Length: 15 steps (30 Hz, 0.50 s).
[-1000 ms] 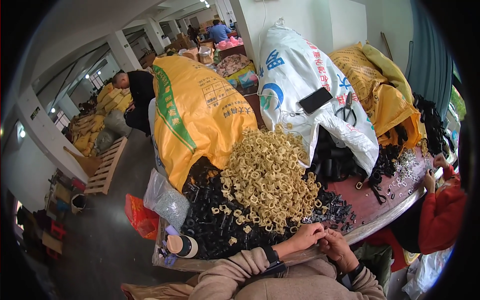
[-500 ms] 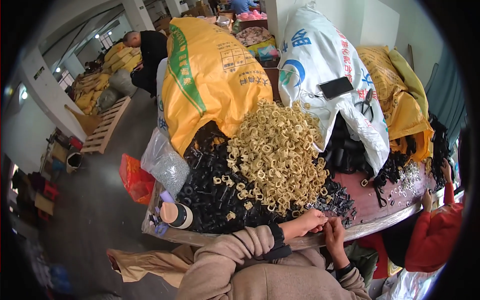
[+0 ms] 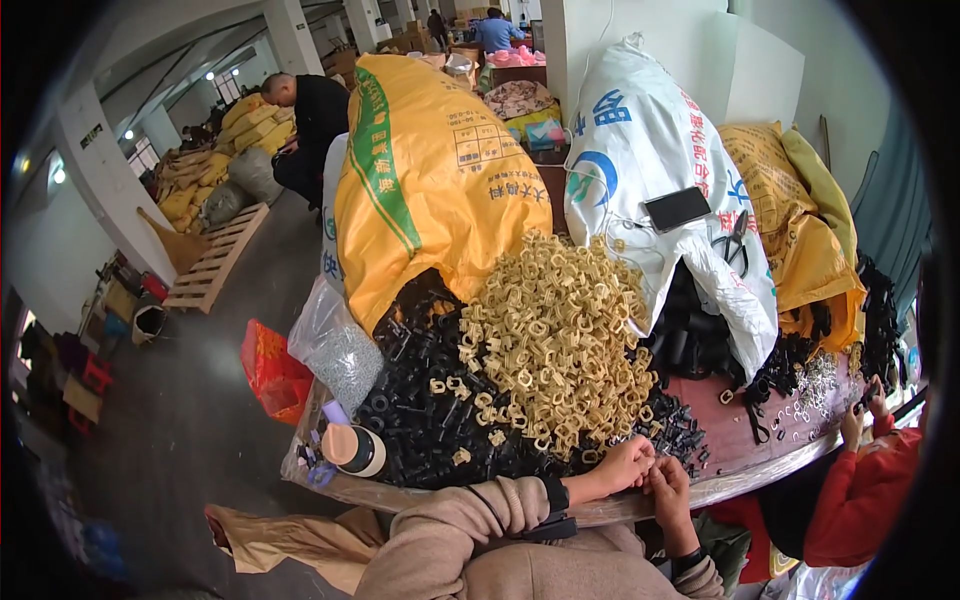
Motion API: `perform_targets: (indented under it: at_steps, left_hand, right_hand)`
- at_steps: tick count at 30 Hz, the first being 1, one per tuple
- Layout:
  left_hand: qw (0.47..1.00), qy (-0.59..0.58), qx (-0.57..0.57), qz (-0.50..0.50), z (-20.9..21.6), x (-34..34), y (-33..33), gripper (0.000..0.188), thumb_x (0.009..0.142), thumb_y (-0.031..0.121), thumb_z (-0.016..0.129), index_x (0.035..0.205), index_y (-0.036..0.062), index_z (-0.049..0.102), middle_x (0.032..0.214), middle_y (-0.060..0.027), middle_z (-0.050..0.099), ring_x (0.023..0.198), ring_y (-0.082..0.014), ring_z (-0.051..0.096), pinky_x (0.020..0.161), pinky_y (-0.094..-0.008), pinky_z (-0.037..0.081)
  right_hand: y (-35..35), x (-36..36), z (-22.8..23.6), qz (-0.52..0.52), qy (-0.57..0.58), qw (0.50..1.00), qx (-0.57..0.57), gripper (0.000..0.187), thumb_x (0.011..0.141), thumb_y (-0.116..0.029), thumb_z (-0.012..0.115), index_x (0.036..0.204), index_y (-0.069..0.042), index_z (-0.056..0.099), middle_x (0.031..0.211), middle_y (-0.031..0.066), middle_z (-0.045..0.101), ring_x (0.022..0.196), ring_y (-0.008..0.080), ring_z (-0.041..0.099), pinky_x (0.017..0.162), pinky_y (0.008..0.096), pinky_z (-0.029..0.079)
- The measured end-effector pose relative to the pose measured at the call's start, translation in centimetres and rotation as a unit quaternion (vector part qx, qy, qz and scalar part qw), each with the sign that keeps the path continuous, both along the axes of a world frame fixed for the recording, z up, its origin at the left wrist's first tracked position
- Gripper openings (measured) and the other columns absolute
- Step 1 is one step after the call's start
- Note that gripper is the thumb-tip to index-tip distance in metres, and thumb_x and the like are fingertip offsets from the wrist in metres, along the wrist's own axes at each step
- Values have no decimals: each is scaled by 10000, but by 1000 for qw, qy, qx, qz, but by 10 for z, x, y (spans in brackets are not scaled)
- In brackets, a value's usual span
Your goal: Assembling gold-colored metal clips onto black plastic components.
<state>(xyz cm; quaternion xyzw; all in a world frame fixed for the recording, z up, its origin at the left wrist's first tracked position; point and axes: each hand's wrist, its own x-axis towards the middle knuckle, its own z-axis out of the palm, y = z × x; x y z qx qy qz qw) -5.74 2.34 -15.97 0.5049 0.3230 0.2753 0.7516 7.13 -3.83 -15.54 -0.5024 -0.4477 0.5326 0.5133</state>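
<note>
just below the heap of tan, ring-shaped plastic pieces [image 3: 555, 345], the left hand [image 3: 626, 463] and right hand [image 3: 668, 487] nearly meet, fingers curled; whether they pinch anything, i cannot tell. small black plastic parts [image 3: 676, 430] lie at the heap's lower right. both kinds look light, stiff, perhaps slick: grip by opposite edges.

Soft, fairly bright indoor light, small glaring lamps [image 3: 59, 176] at left, fisheye-bowed edges, black corners.

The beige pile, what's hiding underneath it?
Black parts show along the left and front edges of the beige pile. Whatever lies under its middle is covered, so I can't tell.
</note>
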Motion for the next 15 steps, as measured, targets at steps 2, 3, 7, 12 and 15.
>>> perform_targets:
  at_steps: [2,3,7,12,15]
  left_hand:
    - [1000,-3,8,4,-4,3,1,87,846,81,446,913,27,431,611,-15,477,479,-77,451,416,-206,363]
    - [1000,-7,12,10,-3,4,1,91,841,77,443,916,28,430,601,-16,476,463,-75,444,404,-209,355]
    - [998,-7,-55,-5,0,4,4,102,851,84,433,939,38,412,602,-11,452,442,-73,398,385,-207,311]
    - [957,-61,-281,-30,4,0,7,99,859,96,433,947,58,407,621,-3,425,428,-67,331,372,-197,254]
    - [939,-87,-331,-39,3,-3,8,98,860,95,432,951,68,407,630,0,418,430,-65,314,377,-191,241]
  right_hand:
    - [1,-1,1,-5,0,1000,15,106,867,-116,482,808,-37,444,695,-1,488,573,57,442,518,182,367]
    - [1,-3,2,-9,-2,1000,26,105,868,-115,480,807,-38,441,698,-1,487,571,57,439,518,181,367]
    - [-1,-4,-1,-20,-32,998,55,103,870,-109,474,803,-42,435,699,-3,486,569,55,435,517,178,366]
    - [-2,-6,1,-23,-40,997,62,97,873,-97,464,797,-46,431,696,-5,482,570,53,431,517,175,364]
    - [-3,-4,-1,-18,-43,997,64,96,871,-99,467,798,-48,433,698,-5,485,568,52,430,517,175,364]
